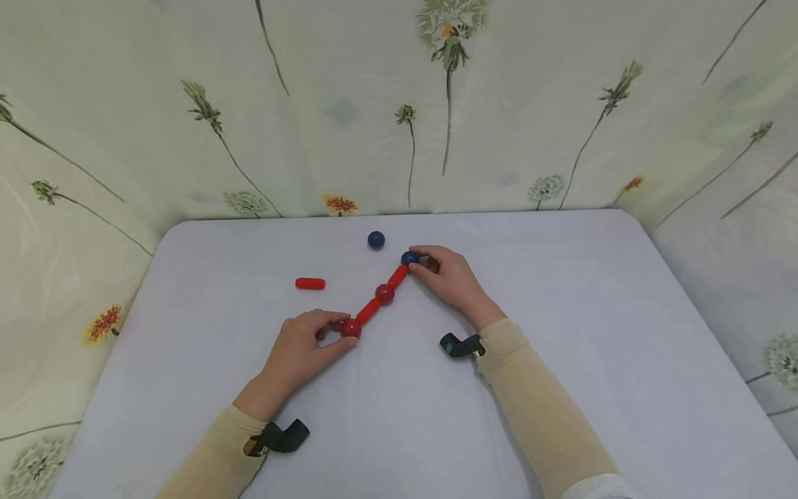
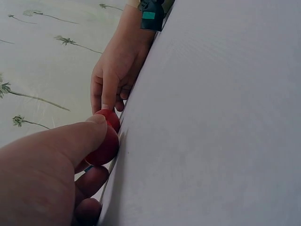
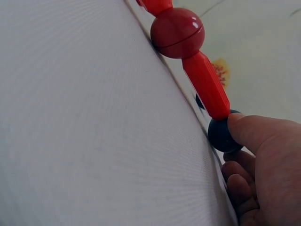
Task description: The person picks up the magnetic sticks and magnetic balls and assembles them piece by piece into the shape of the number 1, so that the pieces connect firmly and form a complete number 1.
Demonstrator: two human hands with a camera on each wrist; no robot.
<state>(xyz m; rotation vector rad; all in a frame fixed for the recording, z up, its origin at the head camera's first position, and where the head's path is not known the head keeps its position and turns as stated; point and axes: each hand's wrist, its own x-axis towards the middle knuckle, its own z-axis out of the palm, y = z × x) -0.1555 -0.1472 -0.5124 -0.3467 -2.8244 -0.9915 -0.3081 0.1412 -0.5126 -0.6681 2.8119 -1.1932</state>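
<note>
On the white table a chain of balls and rods runs diagonally between the two hands. My left hand (image 1: 305, 346) pinches the red ball (image 1: 352, 328) at its near end between thumb and fingers. From there a red rod (image 1: 368, 311) leads to a second, middle red ball (image 1: 384, 294), and another red rod (image 3: 207, 84) joins that to a blue ball (image 1: 409, 258). My right hand (image 1: 451, 278) pinches this blue ball at the far end. In the left wrist view, the thumb covers part of the red ball.
A loose red rod (image 1: 310, 283) lies left of the chain. Behind the chain sits a separate blue ball (image 1: 376, 240). The table (image 1: 592, 312) ends at a flower-patterned curtain (image 1: 349, 138) at the back. Each wrist carries a small dark camera (image 1: 461, 345).
</note>
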